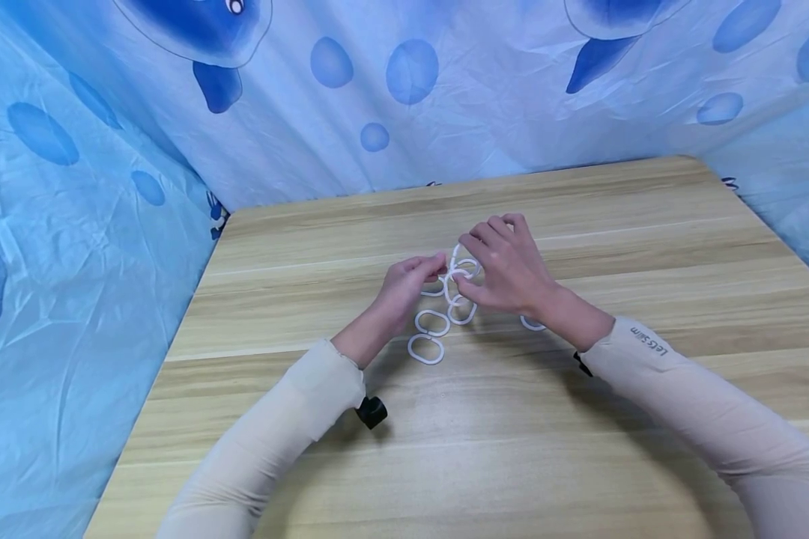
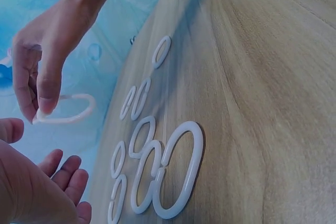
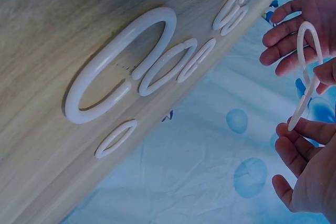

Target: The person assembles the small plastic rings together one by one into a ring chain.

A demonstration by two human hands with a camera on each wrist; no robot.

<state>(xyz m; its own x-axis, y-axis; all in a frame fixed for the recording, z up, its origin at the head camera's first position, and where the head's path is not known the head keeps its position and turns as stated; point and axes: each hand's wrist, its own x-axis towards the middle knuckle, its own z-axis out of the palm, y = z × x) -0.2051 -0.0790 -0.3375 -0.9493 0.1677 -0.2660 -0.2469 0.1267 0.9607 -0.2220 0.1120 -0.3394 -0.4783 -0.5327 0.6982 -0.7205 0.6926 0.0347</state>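
Near the middle of the table, both hands are raised above scattered white oval plastic links. My right hand [image 1: 508,266] pinches a white link [image 2: 84,113] between thumb and fingers. My left hand [image 1: 411,284] is close beside it, its thumb against a second white link [image 3: 308,45] in the right wrist view. The two links meet at an angle and appear to overlap; whether they are hooked together cannot be told. The left hand's other fingers are spread loosely. Below the hands, several links lie flat, among them a large-looking link [image 2: 181,171] with a small gap in its side.
Another link [image 1: 532,323] lies apart, partly under the right forearm. Two links [image 1: 426,349] sit in front of the left hand. The wood-grain table [image 1: 445,449] runs back to a blue patterned curtain [image 1: 479,112], which also hangs at the left. Black wrist cameras [image 1: 372,412] hang under the sleeves.
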